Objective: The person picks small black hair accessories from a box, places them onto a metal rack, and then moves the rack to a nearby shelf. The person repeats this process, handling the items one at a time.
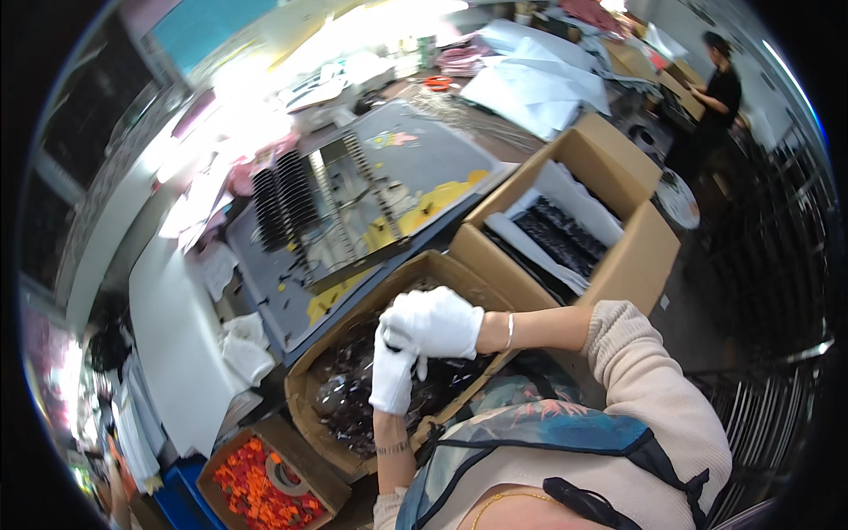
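A person wearing white gloves works over an open cardboard box filled with small dark pieces in clear plastic bags. The left hand points upward, its fingers held together and curled slightly. The right hand lies across the top of the left fingertips, its fingers bent over and closed around them, so the two hands touch. Whether either hand pinches a small item between the gloves cannot be told. Directly beneath and behind the fingers lies the bagged dark contents of the box. Up and to the right of the fingers stands a second cardboard box, lined with white paper and holding more dark pieces. Above the fingers, on a grey work table, rests a shiny metal tray carrying rows of dark combs, with scraps of yellow material beside it. Below and to the left of the fingers sits a small box of orange and red pieces with a roll of tape on top. Far up and to the right, another person in dark clothes stands at a table.
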A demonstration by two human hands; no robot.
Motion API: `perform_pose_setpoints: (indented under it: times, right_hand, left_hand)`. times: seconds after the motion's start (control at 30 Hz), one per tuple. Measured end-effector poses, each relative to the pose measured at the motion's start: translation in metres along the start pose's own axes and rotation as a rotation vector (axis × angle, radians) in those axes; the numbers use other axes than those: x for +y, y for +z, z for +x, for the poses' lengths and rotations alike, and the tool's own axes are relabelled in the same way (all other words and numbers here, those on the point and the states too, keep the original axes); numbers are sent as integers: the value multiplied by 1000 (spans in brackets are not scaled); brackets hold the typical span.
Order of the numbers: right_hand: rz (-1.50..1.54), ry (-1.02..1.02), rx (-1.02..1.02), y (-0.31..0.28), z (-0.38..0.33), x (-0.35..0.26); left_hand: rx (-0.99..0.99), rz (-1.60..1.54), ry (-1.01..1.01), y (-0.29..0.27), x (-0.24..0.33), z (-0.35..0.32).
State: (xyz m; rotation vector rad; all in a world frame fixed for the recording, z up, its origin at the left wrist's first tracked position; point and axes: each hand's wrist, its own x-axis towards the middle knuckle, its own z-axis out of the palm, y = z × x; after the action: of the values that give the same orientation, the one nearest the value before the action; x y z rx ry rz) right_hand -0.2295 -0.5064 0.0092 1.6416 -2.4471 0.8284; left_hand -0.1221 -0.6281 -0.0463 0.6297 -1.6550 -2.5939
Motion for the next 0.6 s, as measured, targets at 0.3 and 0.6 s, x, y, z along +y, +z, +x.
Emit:
perform_pose_setpoints:
  times: [0.3, 0.6]
  right_hand:
    - [194, -157, -423, -20, -59, 32]
    - [375, -242, -208, -22, -77, 35]
  left_hand:
    - [-121, 60, -321, 49, -6, -34]
    - [-114, -176, -413, 66, 2, -52]
